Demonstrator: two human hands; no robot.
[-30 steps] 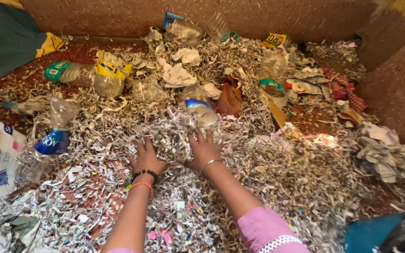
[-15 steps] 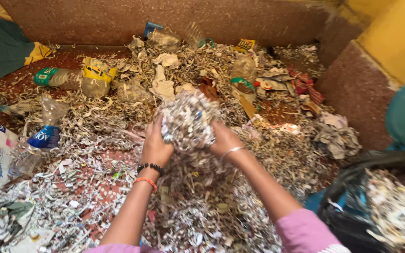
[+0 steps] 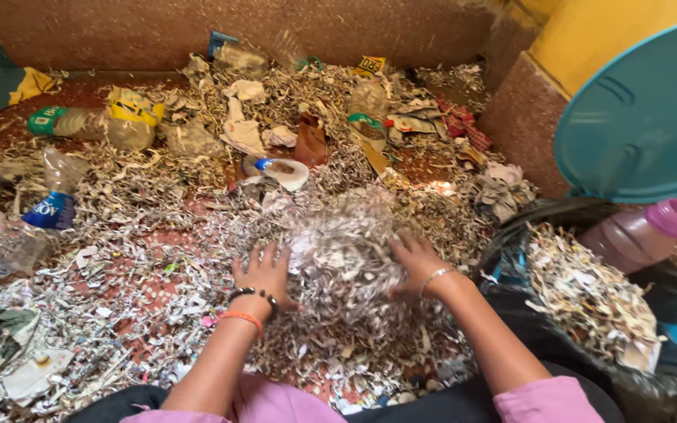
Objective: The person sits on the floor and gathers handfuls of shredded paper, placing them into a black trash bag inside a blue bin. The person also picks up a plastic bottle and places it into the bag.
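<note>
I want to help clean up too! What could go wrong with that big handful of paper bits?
Bits may fall: the left hand and right hand only press the loose clump of shredded paper between them, and it looks crumbly. The bin beside the right arm looks nearly full, with a pink-capped bottle on top, so more paper might spill over its rim.

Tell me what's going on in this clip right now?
A person is handling shredded paper spread over a reddish floor. The left hand and right hand press a clump of paper shreds between them, blurred by motion. To the right stands a black-lined bin, already holding shreds and a pink-capped bottle. Plastic bottles and wrappers lie scattered beyond.
</note>
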